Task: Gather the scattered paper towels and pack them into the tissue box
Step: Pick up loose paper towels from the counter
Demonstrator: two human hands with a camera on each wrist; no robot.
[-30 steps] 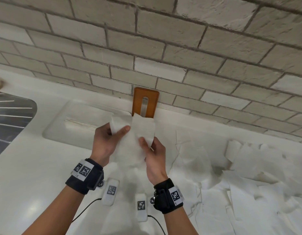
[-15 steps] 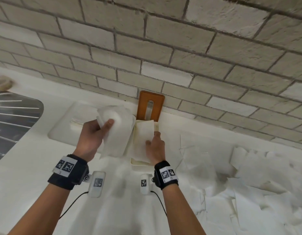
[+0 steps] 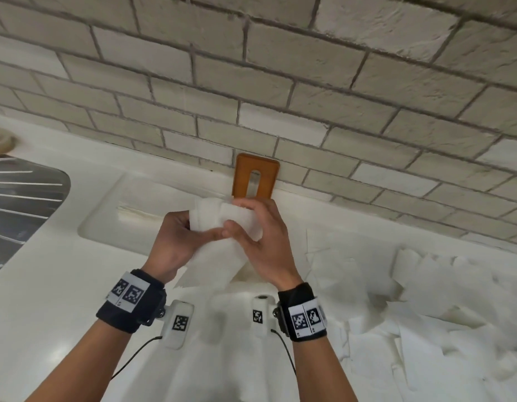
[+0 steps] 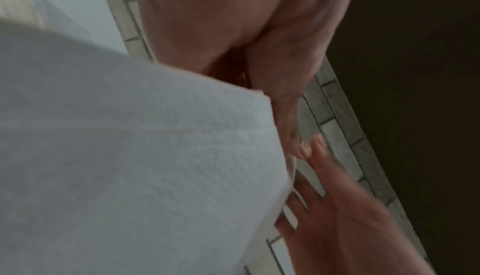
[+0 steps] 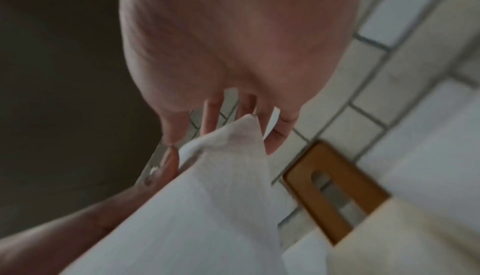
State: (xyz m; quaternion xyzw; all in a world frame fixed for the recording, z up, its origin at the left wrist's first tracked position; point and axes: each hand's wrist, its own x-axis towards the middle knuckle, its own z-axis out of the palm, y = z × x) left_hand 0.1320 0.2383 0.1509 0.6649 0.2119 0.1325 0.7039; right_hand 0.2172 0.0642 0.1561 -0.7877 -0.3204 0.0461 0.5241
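Half a second ago the hands were apart, the right one pressing a sheet down into the box; both have since come together in front of the orange wooden lid (image 3: 255,176), which leans upright against the wall. Left hand (image 3: 176,242) and right hand (image 3: 263,242) each pinch the same folded paper towel (image 3: 222,227), thumbs on its near face and fingers curled behind, holding it clear of the counter just nearer than the lid. Its long axis runs from the grip down toward the wrists, the folded upper edge pointing at the lid and the loose end hanging low. More scattered paper towels (image 3: 425,300) lie heaped on the white counter (image 3: 33,300) to the right of the lid and nearer than it. Left of the lid, a shallow recessed tray (image 3: 112,216) is moulded into the counter, and farther left sits a ribbed metal drainboard (image 3: 22,198). Behind the lid rises a pale brick wall (image 3: 309,82). Only the right wrist view shows the lid's slot close up and the cream edge of the tissue box (image 5: 415,238) below it, hidden by the hands in the head view; the left wrist view is mostly filled by towel, blurred.
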